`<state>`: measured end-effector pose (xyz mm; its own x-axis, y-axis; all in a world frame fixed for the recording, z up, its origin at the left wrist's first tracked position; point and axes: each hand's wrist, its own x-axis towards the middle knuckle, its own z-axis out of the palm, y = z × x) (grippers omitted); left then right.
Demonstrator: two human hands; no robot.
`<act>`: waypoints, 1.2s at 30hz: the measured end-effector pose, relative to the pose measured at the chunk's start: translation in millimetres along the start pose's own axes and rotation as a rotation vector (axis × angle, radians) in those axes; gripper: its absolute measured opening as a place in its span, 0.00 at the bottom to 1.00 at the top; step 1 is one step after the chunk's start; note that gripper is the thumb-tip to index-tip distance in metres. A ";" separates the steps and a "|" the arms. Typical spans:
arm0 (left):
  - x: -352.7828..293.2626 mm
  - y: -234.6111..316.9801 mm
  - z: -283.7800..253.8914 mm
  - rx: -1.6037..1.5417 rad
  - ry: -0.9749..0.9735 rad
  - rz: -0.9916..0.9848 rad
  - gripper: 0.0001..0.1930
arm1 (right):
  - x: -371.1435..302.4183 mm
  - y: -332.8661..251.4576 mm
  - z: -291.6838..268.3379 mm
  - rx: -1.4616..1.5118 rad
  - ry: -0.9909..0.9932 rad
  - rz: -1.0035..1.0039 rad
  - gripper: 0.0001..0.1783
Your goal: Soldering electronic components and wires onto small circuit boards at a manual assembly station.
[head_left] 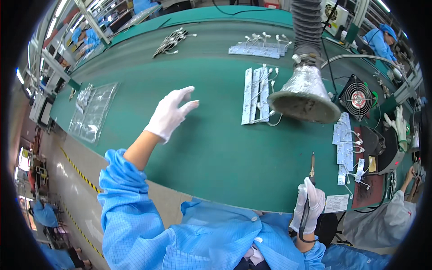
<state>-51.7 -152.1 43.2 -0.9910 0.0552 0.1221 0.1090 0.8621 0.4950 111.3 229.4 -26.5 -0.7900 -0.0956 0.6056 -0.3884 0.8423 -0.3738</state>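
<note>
My left hand, in a white glove with the fingertips bare, hovers over the green mat with its fingers apart and nothing in them. In my right hand, also gloved, is a soldering iron, its tip pointing away from me and its black cord running down over the wrist. Ahead of the right hand, a group of white LED strips with white wires lies on the mat. More wired strips lie to the right, beside a soldering station.
A foil-wrapped fume hood hangs low above the bench on a ribbed duct. A small fan stands at the right. Clear plastic bags lie left; a wire bundle and further strips lie at the back. A co-worker's sleeve is at far right.
</note>
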 end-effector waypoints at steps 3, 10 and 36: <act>61.2 4.7 19.2 0.215 0.069 0.199 0.28 | 3.1 -3.5 -2.7 -0.018 -0.021 0.014 0.16; 224.4 -24.0 90.5 0.132 0.408 0.038 0.35 | 8.8 -8.2 -1.2 -0.072 -0.060 0.028 0.15; 347.8 39.2 135.9 0.329 0.007 -0.042 0.36 | 13.4 -2.1 -8.5 -0.028 -0.116 0.132 0.15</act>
<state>-402.7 -30.6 -11.8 -0.9934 0.0136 0.1135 0.0358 0.9801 0.1955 105.6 230.9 -11.6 -0.8833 -0.0430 0.4668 -0.2660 0.8659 -0.4237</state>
